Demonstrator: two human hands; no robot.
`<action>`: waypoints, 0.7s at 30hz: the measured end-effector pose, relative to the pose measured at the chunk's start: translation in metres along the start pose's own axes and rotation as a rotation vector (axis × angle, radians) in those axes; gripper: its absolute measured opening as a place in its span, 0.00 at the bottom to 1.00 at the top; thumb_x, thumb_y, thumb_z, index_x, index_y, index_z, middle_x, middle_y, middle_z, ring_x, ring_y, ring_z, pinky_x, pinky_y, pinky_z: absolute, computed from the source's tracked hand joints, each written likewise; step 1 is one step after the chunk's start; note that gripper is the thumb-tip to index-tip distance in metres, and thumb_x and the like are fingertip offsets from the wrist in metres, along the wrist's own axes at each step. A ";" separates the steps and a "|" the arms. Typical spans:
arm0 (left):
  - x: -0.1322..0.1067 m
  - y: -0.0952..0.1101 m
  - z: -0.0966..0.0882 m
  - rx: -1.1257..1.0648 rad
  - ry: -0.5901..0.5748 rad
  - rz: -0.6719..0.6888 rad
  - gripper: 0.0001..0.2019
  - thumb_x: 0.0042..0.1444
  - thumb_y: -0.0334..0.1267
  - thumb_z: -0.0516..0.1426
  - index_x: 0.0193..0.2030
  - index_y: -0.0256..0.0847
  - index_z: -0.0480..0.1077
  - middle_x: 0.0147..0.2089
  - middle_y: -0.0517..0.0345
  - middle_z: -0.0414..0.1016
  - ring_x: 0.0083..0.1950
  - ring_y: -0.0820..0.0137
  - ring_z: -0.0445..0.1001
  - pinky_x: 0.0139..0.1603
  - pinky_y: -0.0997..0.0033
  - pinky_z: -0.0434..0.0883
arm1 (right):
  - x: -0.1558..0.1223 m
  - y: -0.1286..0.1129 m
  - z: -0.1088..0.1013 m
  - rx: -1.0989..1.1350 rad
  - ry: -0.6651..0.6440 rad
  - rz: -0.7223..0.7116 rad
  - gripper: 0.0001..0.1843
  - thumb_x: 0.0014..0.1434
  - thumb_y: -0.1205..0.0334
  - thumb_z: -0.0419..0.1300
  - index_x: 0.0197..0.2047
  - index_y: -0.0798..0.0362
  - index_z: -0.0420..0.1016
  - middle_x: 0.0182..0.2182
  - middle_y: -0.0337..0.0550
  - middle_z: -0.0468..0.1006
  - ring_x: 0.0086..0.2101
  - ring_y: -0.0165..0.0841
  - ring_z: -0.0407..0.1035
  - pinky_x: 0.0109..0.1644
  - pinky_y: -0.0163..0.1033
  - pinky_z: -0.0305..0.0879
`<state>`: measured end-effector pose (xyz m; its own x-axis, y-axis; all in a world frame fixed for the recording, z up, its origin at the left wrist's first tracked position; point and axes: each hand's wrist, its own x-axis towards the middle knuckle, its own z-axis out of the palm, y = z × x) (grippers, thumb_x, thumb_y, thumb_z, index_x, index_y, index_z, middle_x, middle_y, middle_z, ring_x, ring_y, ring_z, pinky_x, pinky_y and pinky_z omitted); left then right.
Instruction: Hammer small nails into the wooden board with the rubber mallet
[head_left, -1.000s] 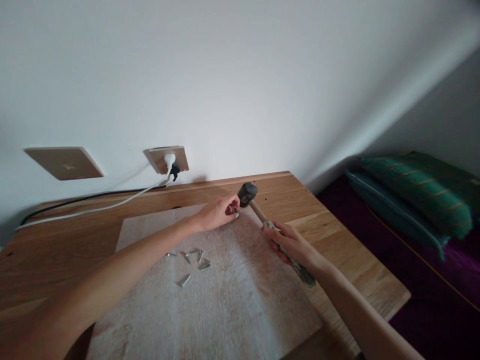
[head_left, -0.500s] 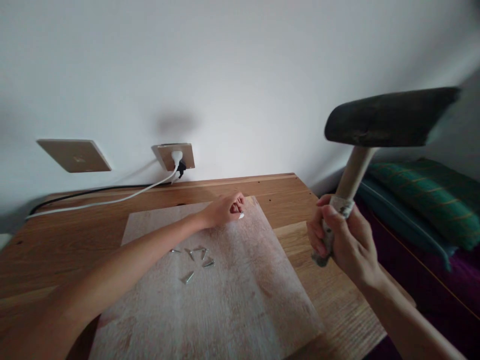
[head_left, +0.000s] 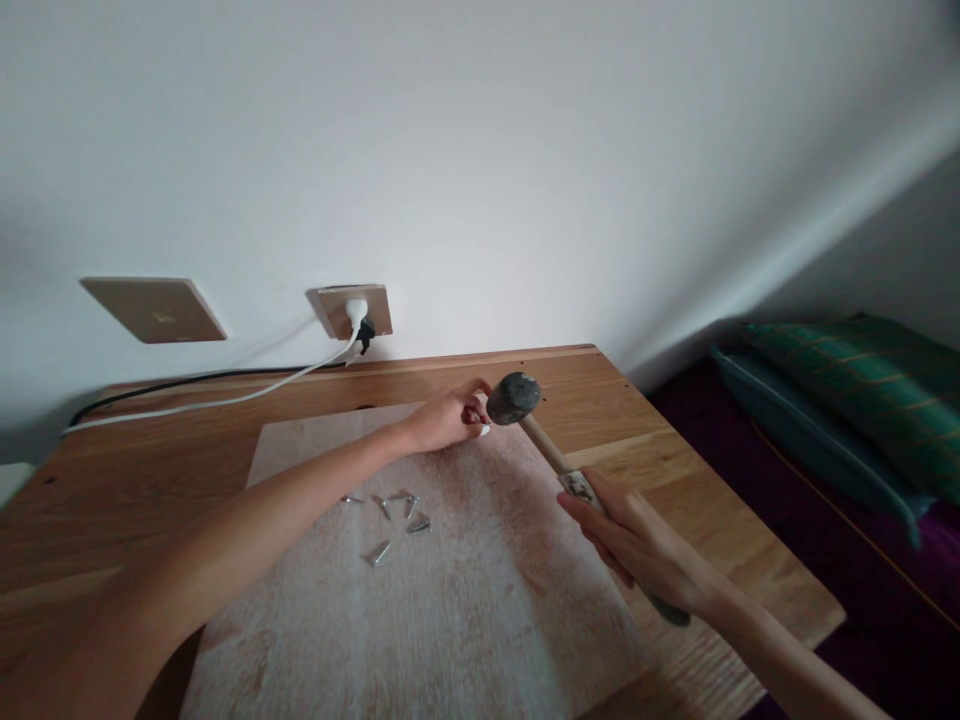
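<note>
My right hand is wrapped round the handle of a rubber mallet, whose dark head hangs low over the far right corner of a pale wood-grain board. My left hand rests at that same corner with its fingers curled in a pinch. What they hold, if anything, is hidden. The mallet head looks right beside the left fingertips; whether they touch I cannot tell. Several small silver screws or nails lie loose on the board, nearer to me than the left hand.
The board lies on a wooden table against a white wall. A wall socket holds plugs, and a white cable runs left along the table's back. A blank plate is farther left. Green pillows lie at the right.
The mallet has swung down and left, from raised at the right to beside my left hand. My left hand stays at the board's corner, and the loose silver pieces have not moved.
</note>
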<state>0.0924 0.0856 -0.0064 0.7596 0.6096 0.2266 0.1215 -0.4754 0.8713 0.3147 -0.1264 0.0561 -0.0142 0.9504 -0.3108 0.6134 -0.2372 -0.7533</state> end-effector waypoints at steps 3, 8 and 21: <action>0.000 0.000 0.000 0.008 0.010 -0.024 0.22 0.49 0.24 0.59 0.52 0.42 0.67 0.36 0.61 0.81 0.34 0.72 0.75 0.37 0.71 0.68 | 0.001 0.003 0.002 0.018 -0.035 0.048 0.21 0.73 0.40 0.52 0.35 0.47 0.61 0.17 0.26 0.62 0.14 0.25 0.58 0.17 0.30 0.54; -0.001 0.002 -0.001 -0.018 -0.026 -0.015 0.21 0.52 0.27 0.60 0.53 0.42 0.67 0.38 0.60 0.82 0.34 0.71 0.75 0.39 0.70 0.69 | 0.000 0.008 0.002 0.047 0.002 0.024 0.22 0.74 0.40 0.51 0.35 0.47 0.60 0.16 0.25 0.61 0.14 0.25 0.57 0.18 0.29 0.55; -0.001 -0.001 -0.001 0.033 -0.017 0.029 0.19 0.54 0.29 0.63 0.53 0.40 0.69 0.41 0.56 0.80 0.35 0.72 0.74 0.40 0.70 0.71 | -0.001 -0.010 0.008 0.276 0.117 -0.071 0.28 0.68 0.30 0.55 0.36 0.48 0.62 0.21 0.29 0.66 0.17 0.25 0.61 0.20 0.31 0.60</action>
<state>0.0912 0.0864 -0.0067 0.7736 0.5846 0.2443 0.1202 -0.5140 0.8494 0.3021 -0.1268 0.0590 0.0512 0.9794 -0.1951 0.3766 -0.1999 -0.9046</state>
